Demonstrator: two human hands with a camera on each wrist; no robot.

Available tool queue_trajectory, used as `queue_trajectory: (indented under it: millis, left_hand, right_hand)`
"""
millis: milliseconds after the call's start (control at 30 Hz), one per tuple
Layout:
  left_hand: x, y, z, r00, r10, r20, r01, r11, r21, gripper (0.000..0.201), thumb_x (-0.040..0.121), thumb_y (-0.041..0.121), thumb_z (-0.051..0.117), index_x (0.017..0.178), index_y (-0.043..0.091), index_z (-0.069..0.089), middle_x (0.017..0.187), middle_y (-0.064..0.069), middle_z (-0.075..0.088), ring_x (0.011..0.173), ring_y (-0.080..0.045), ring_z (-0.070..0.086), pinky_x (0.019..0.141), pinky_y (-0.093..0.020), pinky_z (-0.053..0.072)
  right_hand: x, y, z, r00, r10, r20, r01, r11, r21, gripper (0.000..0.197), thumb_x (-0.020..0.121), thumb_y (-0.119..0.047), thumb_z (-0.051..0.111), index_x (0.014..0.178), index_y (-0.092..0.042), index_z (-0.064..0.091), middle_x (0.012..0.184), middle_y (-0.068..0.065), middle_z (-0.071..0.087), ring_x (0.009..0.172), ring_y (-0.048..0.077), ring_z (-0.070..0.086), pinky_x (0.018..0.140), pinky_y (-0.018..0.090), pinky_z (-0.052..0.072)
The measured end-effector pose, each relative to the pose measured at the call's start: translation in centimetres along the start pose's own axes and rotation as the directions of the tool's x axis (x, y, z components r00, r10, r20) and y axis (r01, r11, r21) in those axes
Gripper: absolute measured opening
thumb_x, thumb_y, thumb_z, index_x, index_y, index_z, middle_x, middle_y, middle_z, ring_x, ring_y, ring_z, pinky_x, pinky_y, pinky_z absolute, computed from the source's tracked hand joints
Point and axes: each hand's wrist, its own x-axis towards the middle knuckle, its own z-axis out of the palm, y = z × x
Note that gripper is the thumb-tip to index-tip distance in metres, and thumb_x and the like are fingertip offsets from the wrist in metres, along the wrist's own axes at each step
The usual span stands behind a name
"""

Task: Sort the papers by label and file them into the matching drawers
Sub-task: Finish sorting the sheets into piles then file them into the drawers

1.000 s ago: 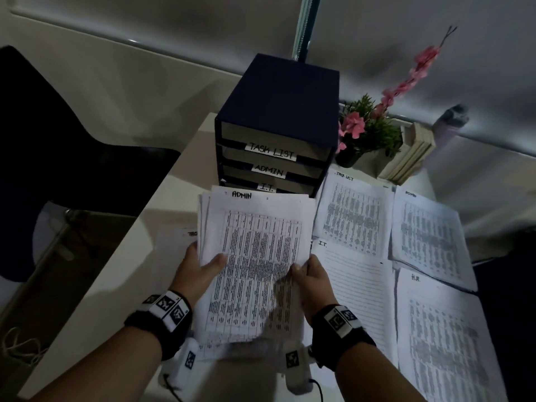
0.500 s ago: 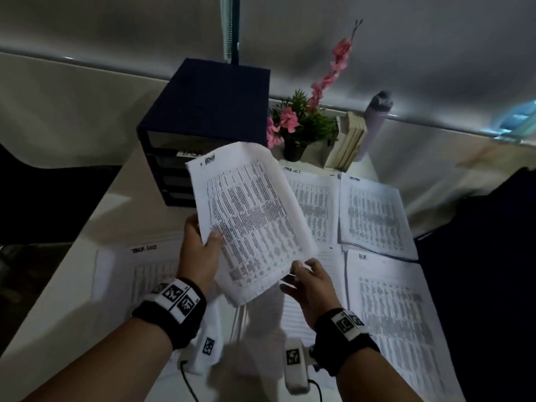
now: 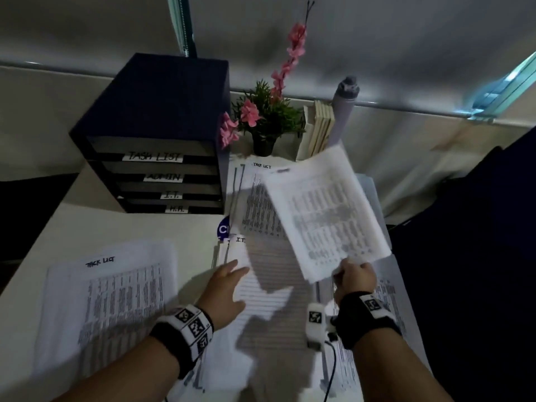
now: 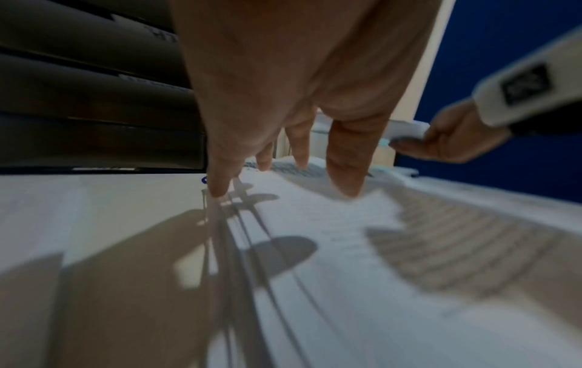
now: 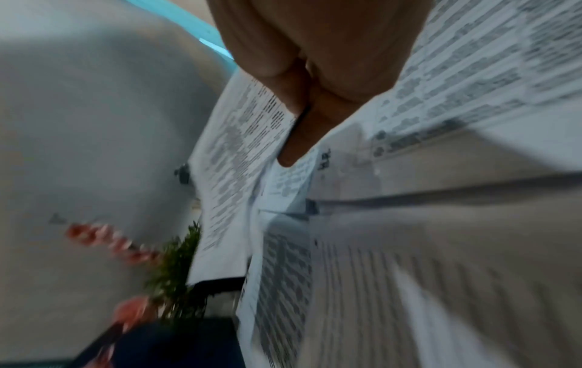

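Observation:
My right hand (image 3: pixel 352 275) pinches the bottom edge of a printed ADMIN sheet (image 3: pixel 327 216) and holds it in the air over the right piles; the same sheet (image 5: pixel 239 149) shows in the right wrist view. My left hand (image 3: pixel 224 288) lies flat with straight fingers (image 4: pixel 346 159) on the lined I.T. pile (image 3: pixel 269 285). A dark drawer unit (image 3: pixel 162 134) stands at the back left, its drawers labelled TASK LIST, ADMIN, I.T. and H.R. A TASK LIST pile (image 3: pixel 110 300) lies at the front left, another TASK LIST pile (image 3: pixel 255 204) beside the drawers.
A potted plant with pink flowers (image 3: pixel 266 117), upright books (image 3: pixel 319 129) and a grey bottle (image 3: pixel 343 108) stand at the back of the white table (image 3: pixel 139 227). More printed pages (image 3: pixel 397 311) lie at the right, near the table's edge.
The left hand let go of the ADMIN sheet and dropped flat onto the I.T. pile. The right hand carried the sheet to the right, over the right-hand piles.

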Motion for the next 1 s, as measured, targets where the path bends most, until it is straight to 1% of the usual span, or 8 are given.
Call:
queue_trajectory:
  millis: [100, 200, 233, 300, 400, 600, 767, 1000]
  left_hand:
    - [0.1, -1.0, 1.4, 0.992, -0.069, 0.102, 0.044, 0.974, 0.224, 0.073, 0.085, 0.014, 0.064, 0.148, 0.026, 0.028, 0.161, -0.002, -0.004, 0.149, -0.025, -0.003, 0.121, -0.032, 0.01]
    - [-0.1, -1.3, 2.3, 0.984, -0.119, 0.133, 0.078, 0.956, 0.281, 0.076, 0.085, 0.009, 0.061, 0.149, 0.027, 0.025, 0.161, -0.003, -0.011, 0.148, -0.027, -0.008, 0.12, -0.031, 0.009]
    - [0.0, -1.5, 2.4, 0.983, -0.126, 0.133, 0.086, 0.958, 0.272, 0.076, 0.085, 0.008, 0.06, 0.149, 0.027, 0.024, 0.16, -0.002, -0.012, 0.148, -0.026, -0.009, 0.12, -0.031, 0.008]
    - [0.0, -1.7, 2.4, 0.981, -0.131, 0.143, 0.092, 0.962, 0.256, 0.076, 0.086, 0.008, 0.059, 0.15, 0.028, 0.023, 0.16, -0.002, -0.013, 0.148, -0.026, -0.01, 0.12, -0.031, 0.008]
    - [-0.2, -1.8, 1.9, 0.983, -0.11, 0.147, 0.081, 0.979, 0.185, 0.072, 0.088, 0.01, 0.059, 0.149, 0.027, 0.025, 0.161, -0.002, -0.009, 0.149, -0.023, -0.007, 0.119, -0.027, 0.005]
    - [-0.5, -3.8, 0.0, 0.972, -0.126, -0.196, 0.117, 0.991, -0.058, 0.059, 0.087, 0.006, 0.059, 0.141, 0.022, 0.042, 0.156, 0.0, 0.025, 0.146, -0.018, 0.017, 0.119, -0.026, 0.014]
    - [-2.1, -8.0, -4.3, 0.785, -0.452, -0.424, 0.381, 0.891, -0.246, 0.062, 0.09, 0.004, 0.052, 0.147, 0.015, 0.029, 0.155, -0.01, 0.024, 0.142, -0.028, 0.027, 0.117, -0.038, 0.026]
    - [-6.4, -15.7, -8.7, 0.432, -0.795, -0.425, 0.711, 0.591, -0.382, 0.066, 0.089, 0.006, 0.051, 0.149, 0.009, 0.024, 0.156, -0.016, 0.019, 0.141, -0.037, 0.025, 0.116, -0.045, 0.025]
  right_hand:
    - [3.1, -1.8, -0.4, 0.996, 0.017, -0.086, -0.015, 0.999, 0.029, 0.021, 0.086, 0.002, 0.051, 0.079, -0.017, 0.043, 0.076, 0.013, 0.053, 0.067, 0.025, 0.053, 0.05, 0.022, 0.052]
    - [4.4, -3.8, 0.4, 0.988, 0.114, -0.104, -0.104, 0.99, 0.1, 0.012, 0.094, -0.018, 0.052, 0.097, -0.011, 0.061, 0.106, 0.025, 0.065, 0.094, 0.032, 0.055, 0.084, 0.032, 0.051]
    - [4.3, -4.0, 0.7, 0.985, 0.054, -0.165, -0.077, 0.988, -0.136, 0.024, 0.094, -0.024, 0.053, 0.103, -0.006, 0.065, 0.11, 0.023, 0.066, 0.103, 0.033, 0.054, 0.091, 0.033, 0.046]
    - [6.0, -4.5, 0.9, 0.988, 0.103, -0.112, -0.098, 0.994, 0.048, 0.036, 0.096, -0.019, 0.048, 0.126, -0.001, 0.055, 0.124, 0.022, 0.061, 0.094, 0.026, 0.059, 0.091, 0.028, 0.05]
    - [7.6, -4.1, 1.3, 0.994, 0.05, -0.094, -0.051, 0.999, -0.008, 0.047, 0.094, -0.005, 0.044, 0.141, -0.001, 0.039, 0.14, 0.022, 0.05, 0.066, 0.016, 0.053, 0.05, 0.012, 0.051]
    - [5.7, -2.4, 2.2, 0.991, -0.01, -0.131, -0.03, 0.953, -0.302, 0.044, 0.089, -0.011, 0.049, 0.133, -0.002, 0.048, 0.13, 0.02, 0.057, 0.116, 0.036, 0.058, 0.095, 0.039, 0.048]
    - [-0.1, 1.9, 7.0, 0.988, -0.079, 0.132, 0.101, 0.98, -0.17, 0.037, 0.081, 0.012, 0.054, 0.11, -0.008, 0.066, 0.094, 0.006, 0.069, 0.089, 0.025, 0.065, 0.088, 0.041, 0.056]
    - [-11.2, 8.3, 13.2, 0.743, 0.128, 0.657, 0.253, 0.855, -0.453, 0.03, 0.087, 0.003, 0.052, 0.071, -0.017, 0.068, 0.068, 0.008, 0.067, 0.063, 0.025, 0.063, 0.064, 0.036, 0.056]
